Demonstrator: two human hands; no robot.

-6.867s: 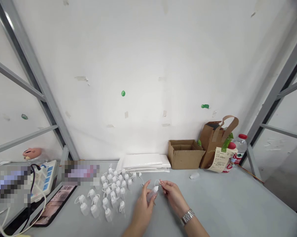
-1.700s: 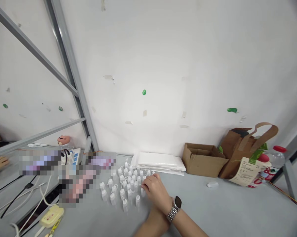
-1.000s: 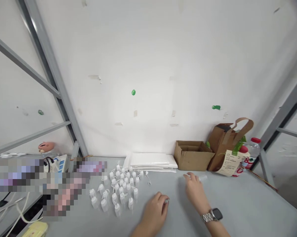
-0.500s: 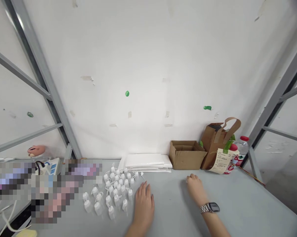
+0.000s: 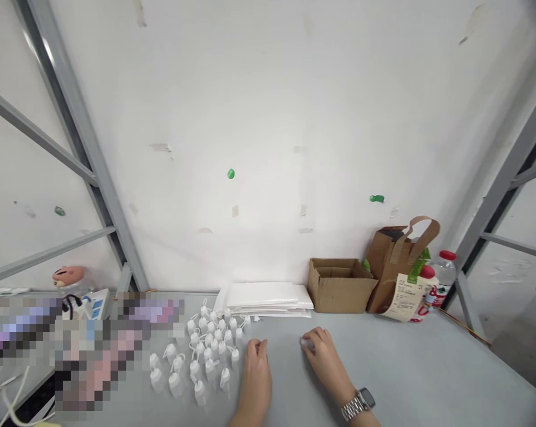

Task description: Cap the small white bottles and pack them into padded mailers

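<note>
Several small white dropper-like bottles [image 5: 209, 369] with looped cap straps stand in a cluster left of my left hand [image 5: 256, 370]. Its fingers are bent and drawn together above the table, just right of the bottles; whatever they may hold is hidden. My right hand [image 5: 323, 356], with a metal-banded watch on its wrist, is closed in a pinch to the right of my left hand. A small whitish translucent thing [image 5: 308, 343] shows between its thumb and fingers, too small to name. Beyond my left hand, a small white piece [image 5: 256, 319] lies by the bottles.
Flat white packets [image 5: 268, 296] are stacked against the wall. Beside them stand an open cardboard box [image 5: 341, 295], a brown paper bag [image 5: 383, 261] and a red-capped bottle [image 5: 443, 276]. At left are a power strip [image 5: 99, 303] and a blurred area. Metal frame posts flank the table.
My right hand has moved left, nearer my left hand, and now pinches a small whitish thing. My left hand's fingers have gone from stretched out to drawn together. The view has shifted slightly.
</note>
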